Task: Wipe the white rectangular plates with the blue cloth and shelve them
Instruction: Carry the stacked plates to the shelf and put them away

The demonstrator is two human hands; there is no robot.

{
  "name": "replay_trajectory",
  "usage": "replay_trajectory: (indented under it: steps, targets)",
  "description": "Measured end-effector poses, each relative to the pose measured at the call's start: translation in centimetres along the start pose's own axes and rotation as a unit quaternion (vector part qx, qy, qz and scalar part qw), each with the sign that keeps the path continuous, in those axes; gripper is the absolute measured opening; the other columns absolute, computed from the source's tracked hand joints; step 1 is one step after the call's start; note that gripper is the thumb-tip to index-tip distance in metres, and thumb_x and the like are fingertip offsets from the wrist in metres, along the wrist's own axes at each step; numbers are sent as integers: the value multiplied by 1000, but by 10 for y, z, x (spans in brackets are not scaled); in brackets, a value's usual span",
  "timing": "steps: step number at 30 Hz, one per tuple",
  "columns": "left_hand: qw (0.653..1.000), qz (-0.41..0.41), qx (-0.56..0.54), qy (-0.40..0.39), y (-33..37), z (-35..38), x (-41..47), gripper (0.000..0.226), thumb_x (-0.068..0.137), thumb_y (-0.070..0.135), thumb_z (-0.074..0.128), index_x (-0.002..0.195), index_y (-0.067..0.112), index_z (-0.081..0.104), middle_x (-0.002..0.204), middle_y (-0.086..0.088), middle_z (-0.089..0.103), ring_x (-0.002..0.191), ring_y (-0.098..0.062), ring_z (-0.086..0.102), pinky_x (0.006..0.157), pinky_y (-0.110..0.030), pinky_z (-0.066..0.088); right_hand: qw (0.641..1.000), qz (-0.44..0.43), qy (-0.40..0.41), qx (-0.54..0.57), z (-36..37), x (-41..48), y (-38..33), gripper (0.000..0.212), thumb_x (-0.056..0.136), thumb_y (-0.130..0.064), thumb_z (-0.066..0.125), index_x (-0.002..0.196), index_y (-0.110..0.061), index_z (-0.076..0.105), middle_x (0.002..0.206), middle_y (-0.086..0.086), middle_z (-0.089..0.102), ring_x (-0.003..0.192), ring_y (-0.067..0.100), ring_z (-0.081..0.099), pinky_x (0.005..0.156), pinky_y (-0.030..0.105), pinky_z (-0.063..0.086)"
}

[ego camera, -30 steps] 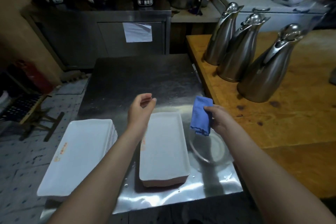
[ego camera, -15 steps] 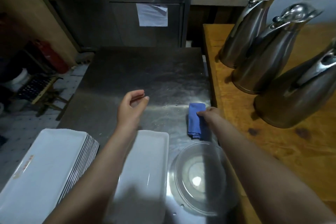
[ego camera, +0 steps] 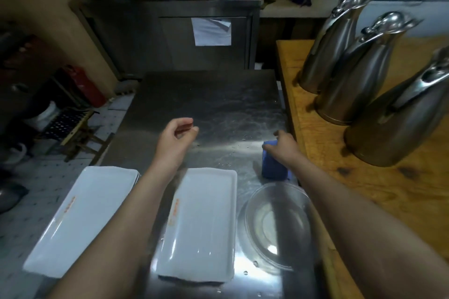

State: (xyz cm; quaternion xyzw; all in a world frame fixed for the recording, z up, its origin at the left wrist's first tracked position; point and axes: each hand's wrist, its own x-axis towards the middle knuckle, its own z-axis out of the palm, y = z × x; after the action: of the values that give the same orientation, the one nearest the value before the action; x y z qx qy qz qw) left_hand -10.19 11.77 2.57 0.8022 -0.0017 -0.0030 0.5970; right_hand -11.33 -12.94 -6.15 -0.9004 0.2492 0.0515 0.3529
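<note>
Two stacks of white rectangular plates stand on the steel table: one stack at the near left edge, another in the middle before me. The blue cloth lies folded on the table just beyond the middle stack's right corner. My right hand rests on the cloth's far end, with the thumb lifted off it. My left hand hovers above the table beyond the middle stack, its fingers loosely curled and holding nothing.
A clear glass bowl sits right of the middle stack. A wooden counter adjoins the table on the right and carries three steel jugs. A steel cabinet stands behind. Tiled floor lies to the left.
My right hand has lowered the hanging blue cloth onto the table beside the bowl. The left hand has stayed hovering, and the view has tilted down.
</note>
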Motion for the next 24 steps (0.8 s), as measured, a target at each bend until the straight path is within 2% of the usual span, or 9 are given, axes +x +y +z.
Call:
replay_trajectory:
  steps: [2, 5, 6, 10, 14, 18, 21, 24]
  targets:
    - [999, 26, 36, -21, 4, -20, -2, 25, 88, 11, 61, 113, 8, 59, 108, -4, 60, 97, -12, 55, 90, -27, 47, 1000, -19, -2, 17, -1, -15, -22, 67, 85, -31, 67, 140, -7, 37, 141, 15, 42, 123, 32, 48, 98, 43, 47]
    - [992, 80, 92, -28, 8, -59, -3, 28, 88, 14, 62, 115, 8, 58, 108, -4, 61, 95, -10, 55, 74, -5, 40, 999, -50, 4, 14, 1, -41, -60, 69, 88, -32, 63, 145, -7, 31, 146, 15, 38, 130, 31, 42, 105, 41, 40]
    - [988, 96, 115, -33, 8, -74, -4, 29, 88, 16, 63, 115, 8, 58, 109, -4, 61, 95, -10, 55, 74, -5, 39, 998, -59, 9, 9, 2, -51, -73, 69, 89, -32, 61, 146, -7, 30, 147, 15, 37, 131, 31, 41, 105, 39, 39]
    - [964, 159, 207, -50, 6, -137, -4, 30, 89, 23, 61, 115, 8, 59, 115, -9, 60, 103, -19, 57, 91, -26, 42, 995, -83, 50, -3, 11, -97, -125, 69, 90, -34, 59, 147, -11, 29, 150, 14, 34, 134, 30, 38, 105, 38, 37]
    - [919, 213, 322, -77, 10, -198, -12, 35, 90, 32, 56, 120, 12, 57, 119, -9, 55, 109, -22, 53, 88, -27, 39, 991, -102, 83, -16, 24, -149, -173, 65, 90, -35, 58, 145, -11, 34, 147, 13, 40, 130, 29, 44, 99, 35, 40]
    - [872, 250, 414, -75, 15, -243, -22, 41, 90, 39, 52, 124, 15, 54, 124, -10, 52, 115, -27, 49, 96, -38, 43, 987, -125, 95, -44, 36, -195, -212, 60, 88, -38, 59, 140, -13, 43, 142, 10, 47, 126, 27, 47, 103, 41, 42]
    - [855, 253, 449, -62, 15, -266, -33, 43, 90, 43, 50, 126, 20, 51, 128, -7, 51, 116, -26, 48, 94, -41, 45, 980, -144, 113, -71, 45, -221, -234, 58, 88, -42, 57, 138, -16, 45, 141, 8, 48, 125, 27, 48, 103, 47, 41]
    - [849, 253, 462, -52, 12, -285, -47, 45, 90, 45, 49, 128, 21, 50, 127, -6, 51, 115, -26, 48, 93, -41, 45, 974, -157, 125, -102, 53, -243, -249, 58, 87, -44, 55, 138, -19, 45, 140, 7, 48, 127, 28, 46, 107, 53, 35]
